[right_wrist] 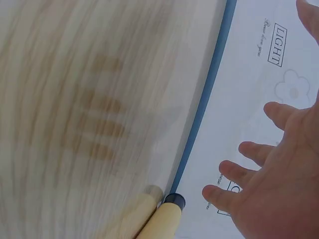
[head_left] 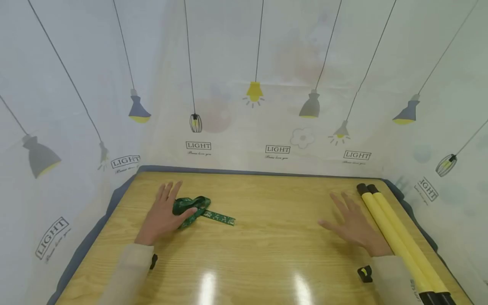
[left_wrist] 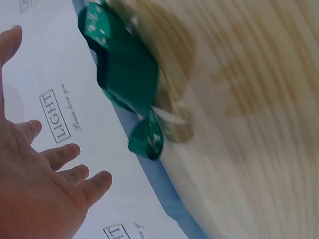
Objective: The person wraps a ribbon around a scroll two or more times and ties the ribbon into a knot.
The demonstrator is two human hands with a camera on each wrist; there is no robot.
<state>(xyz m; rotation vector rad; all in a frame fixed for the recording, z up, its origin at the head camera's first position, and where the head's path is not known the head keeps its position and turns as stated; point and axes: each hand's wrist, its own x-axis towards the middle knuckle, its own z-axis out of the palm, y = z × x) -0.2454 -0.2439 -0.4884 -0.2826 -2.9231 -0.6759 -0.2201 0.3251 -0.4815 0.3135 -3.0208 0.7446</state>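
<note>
A green ribbon (head_left: 190, 206) with a pale pattern lies loosely folded on the left of the table, one flat end stretching right. Over its left side hovers my left hand (head_left: 165, 214), fingers spread and holding nothing. In the left wrist view the ribbon (left_wrist: 127, 64) lies apart from the left hand (left_wrist: 40, 184). My right hand (head_left: 350, 222) is spread above the right of the table, also holding nothing. Nearest to it are two yellow poles (head_left: 396, 237) with black ends, side by side. The right wrist view shows the right hand (right_wrist: 279, 174) with its fingers apart.
The wooden table (head_left: 267, 254) has a blue-grey edge (head_left: 244, 171) along its back and sides. White cloth walls (head_left: 236, 51) printed with hanging lamps stand behind and on both sides. The poles run along the table's right edge.
</note>
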